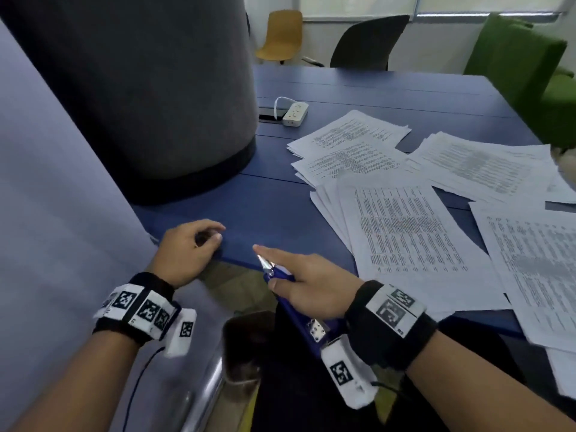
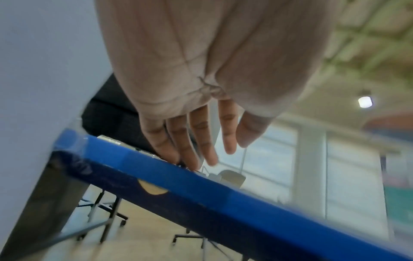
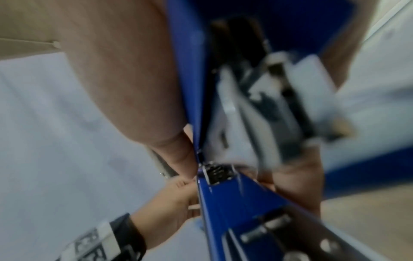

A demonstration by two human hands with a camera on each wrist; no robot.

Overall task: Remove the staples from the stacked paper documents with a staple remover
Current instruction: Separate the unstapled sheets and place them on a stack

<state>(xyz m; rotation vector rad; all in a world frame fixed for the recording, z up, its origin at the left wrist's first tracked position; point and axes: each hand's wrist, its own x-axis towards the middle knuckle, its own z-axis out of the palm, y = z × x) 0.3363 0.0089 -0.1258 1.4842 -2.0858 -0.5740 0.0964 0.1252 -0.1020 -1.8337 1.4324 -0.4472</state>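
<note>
Spreading across the scene, a long blue rectangular table (image 1: 358, 95) carries a tall grey felt-covered cylinder (image 1: 140, 88) at its left and loose stacks of white printed paper documents (image 1: 405, 232) fanned over its right half. A white plastic power strip (image 1: 295, 113) lies beyond the papers, just beside the cylinder. At the near table edge, well left of the papers, the left hand (image 1: 187, 247) rests with its fingers (image 2: 183, 141) loosely bent and holding nothing. Near it, the right hand (image 1: 308, 285) grips a blue metal staple remover (image 1: 280, 275), thumb along its side and forefinger stretched over the silver tip, which hangs at the table's edge, apart from the documents.
</note>
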